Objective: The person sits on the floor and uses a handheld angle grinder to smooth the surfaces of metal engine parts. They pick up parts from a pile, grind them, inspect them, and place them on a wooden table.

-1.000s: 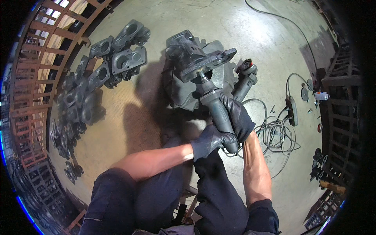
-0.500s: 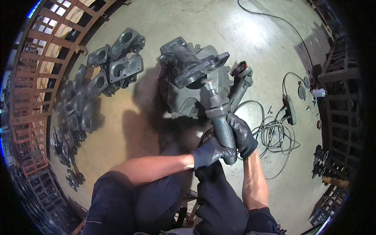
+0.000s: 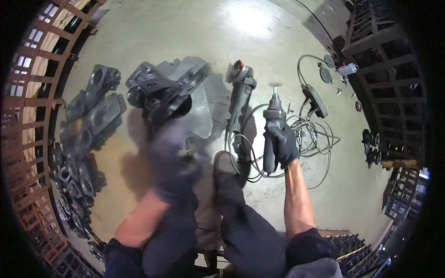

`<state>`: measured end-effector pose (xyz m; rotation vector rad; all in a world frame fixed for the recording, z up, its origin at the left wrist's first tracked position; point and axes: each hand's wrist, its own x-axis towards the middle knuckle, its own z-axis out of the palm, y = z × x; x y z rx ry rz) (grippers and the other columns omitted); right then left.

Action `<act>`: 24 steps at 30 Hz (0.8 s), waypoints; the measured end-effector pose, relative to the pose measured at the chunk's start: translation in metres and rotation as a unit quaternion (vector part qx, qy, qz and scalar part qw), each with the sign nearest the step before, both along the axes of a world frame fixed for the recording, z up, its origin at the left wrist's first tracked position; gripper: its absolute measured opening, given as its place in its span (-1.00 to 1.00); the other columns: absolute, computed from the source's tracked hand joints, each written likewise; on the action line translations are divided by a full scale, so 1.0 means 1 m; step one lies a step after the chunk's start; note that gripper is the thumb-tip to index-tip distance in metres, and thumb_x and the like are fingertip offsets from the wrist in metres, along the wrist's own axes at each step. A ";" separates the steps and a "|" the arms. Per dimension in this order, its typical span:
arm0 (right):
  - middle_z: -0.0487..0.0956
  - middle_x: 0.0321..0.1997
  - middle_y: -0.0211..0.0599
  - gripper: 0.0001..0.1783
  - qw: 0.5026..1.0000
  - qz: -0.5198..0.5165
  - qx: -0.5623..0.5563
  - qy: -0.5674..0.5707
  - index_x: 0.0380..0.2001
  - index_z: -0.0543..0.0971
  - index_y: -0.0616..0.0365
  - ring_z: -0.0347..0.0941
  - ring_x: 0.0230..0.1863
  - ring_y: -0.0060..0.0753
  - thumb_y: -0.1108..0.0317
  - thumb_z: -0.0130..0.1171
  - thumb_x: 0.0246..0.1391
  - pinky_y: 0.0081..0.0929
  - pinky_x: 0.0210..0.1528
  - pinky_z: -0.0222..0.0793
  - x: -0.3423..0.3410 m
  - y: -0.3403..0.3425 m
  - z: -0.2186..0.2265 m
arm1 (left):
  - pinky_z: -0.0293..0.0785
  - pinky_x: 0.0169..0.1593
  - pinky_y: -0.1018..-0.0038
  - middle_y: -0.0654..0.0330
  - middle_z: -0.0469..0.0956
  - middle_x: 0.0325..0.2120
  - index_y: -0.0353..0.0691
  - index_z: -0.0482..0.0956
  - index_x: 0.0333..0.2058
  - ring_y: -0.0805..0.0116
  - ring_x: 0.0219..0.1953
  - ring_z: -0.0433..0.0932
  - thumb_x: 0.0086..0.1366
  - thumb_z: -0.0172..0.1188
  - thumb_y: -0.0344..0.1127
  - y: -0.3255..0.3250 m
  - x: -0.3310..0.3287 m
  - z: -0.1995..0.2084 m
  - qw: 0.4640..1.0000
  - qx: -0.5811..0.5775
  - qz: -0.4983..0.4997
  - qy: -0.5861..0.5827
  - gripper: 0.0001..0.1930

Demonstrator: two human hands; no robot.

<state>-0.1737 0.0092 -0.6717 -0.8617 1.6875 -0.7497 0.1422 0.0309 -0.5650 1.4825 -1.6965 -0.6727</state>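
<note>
Right hand (image 3: 283,146), in a dark glove, is closed around the body of a die grinder (image 3: 272,127), held upright with its tip pointing away. Left hand (image 3: 174,162), also gloved, is blurred just below a large grey casting (image 3: 174,88) on the concrete floor (image 3: 259,37). An angle grinder (image 3: 238,92) lies between casting and die grinder. Smaller castings (image 3: 95,113) lie to the left; tangled cables (image 3: 310,134) to the right.
</note>
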 end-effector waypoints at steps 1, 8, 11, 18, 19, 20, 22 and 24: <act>0.63 -0.33 -0.28 -0.51 1.000 -0.018 0.005 0.021 -0.11 0.59 0.23 0.55 -0.35 -0.38 0.01 0.31 0.11 -0.35 -0.25 0.48 -0.017 -0.007 -0.016 | 0.49 0.00 0.08 -0.06 0.53 -0.04 -0.30 0.49 0.09 -0.05 -0.06 0.56 0.17 0.33 -0.27 -0.018 0.013 0.016 1.000 -0.013 0.023 -0.006 -0.49; 0.65 -0.40 -0.36 -0.51 0.988 -0.020 0.047 0.149 -0.23 0.68 0.14 0.54 -0.40 -0.38 -0.09 0.38 0.04 -0.31 -0.33 0.45 -0.068 -0.081 -0.082 | 0.24 0.32 -0.10 -0.15 0.37 0.21 -0.24 0.32 0.27 -0.25 0.29 0.32 0.01 0.39 -0.24 -0.078 0.084 0.003 0.941 -0.179 0.000 -0.289 -0.19; 0.61 -0.39 -0.34 -0.53 0.984 -0.047 0.040 0.170 -0.18 0.64 0.23 0.46 -0.39 -0.41 0.02 0.37 0.04 -0.33 -0.35 0.38 -0.063 -0.108 -0.099 | 0.23 0.34 -0.08 -0.16 0.34 0.25 -0.24 0.29 0.30 -0.22 0.31 0.31 0.00 0.45 -0.17 -0.084 0.089 -0.004 0.941 -0.147 0.002 -0.306 -0.12; 0.70 -0.24 -0.18 -0.40 0.949 -0.014 0.148 0.279 -0.09 0.64 0.27 0.60 -0.28 -0.27 -0.01 0.41 -0.06 -0.29 -0.20 0.50 -0.037 -0.124 -0.079 | 0.27 0.37 0.04 -0.17 0.27 0.32 -0.23 0.19 0.37 -0.16 0.33 0.32 -0.03 0.54 -0.02 -0.088 0.082 -0.024 0.922 -0.120 0.063 -0.363 0.04; 0.70 -0.24 -0.11 -0.38 0.956 -0.018 0.136 0.260 -0.10 0.64 0.29 0.62 -0.26 -0.19 -0.04 0.38 -0.05 -0.27 -0.18 0.51 -0.036 -0.121 -0.082 | 0.29 0.36 0.04 -0.17 0.27 0.33 -0.23 0.18 0.37 -0.16 0.32 0.33 -0.03 0.54 -0.01 -0.090 0.082 -0.026 0.924 -0.113 0.067 -0.358 0.05; 0.70 -0.25 -0.04 -0.37 0.962 -0.023 0.123 0.242 -0.11 0.65 0.30 0.63 -0.23 -0.12 -0.07 0.36 -0.05 -0.24 -0.15 0.52 -0.039 -0.117 -0.084 | 0.30 0.35 0.05 -0.17 0.29 0.31 -0.24 0.19 0.36 -0.16 0.31 0.35 -0.02 0.54 0.00 -0.091 0.081 -0.026 0.925 -0.118 0.062 -0.355 0.04; 0.71 -0.25 0.10 -0.33 0.973 -0.033 0.097 0.208 -0.14 0.66 0.33 0.67 -0.17 0.04 -0.14 0.31 -0.04 -0.19 -0.10 0.53 -0.043 -0.108 -0.086 | 0.34 0.32 0.06 -0.17 0.35 0.27 -0.26 0.21 0.35 -0.16 0.28 0.38 -0.01 0.54 0.02 -0.094 0.080 -0.027 0.928 -0.126 0.053 -0.347 0.03; 0.71 -0.24 0.10 -0.36 0.948 -0.025 0.088 0.303 -0.15 0.65 0.33 0.67 -0.17 0.02 -0.11 0.32 -0.02 -0.18 -0.08 0.53 -0.030 -0.108 -0.069 | 0.39 0.23 0.06 -0.20 0.44 0.16 -0.32 0.30 0.27 -0.20 0.18 0.46 0.09 0.48 -0.07 -0.097 0.082 -0.008 0.958 -0.123 0.001 -0.257 -0.15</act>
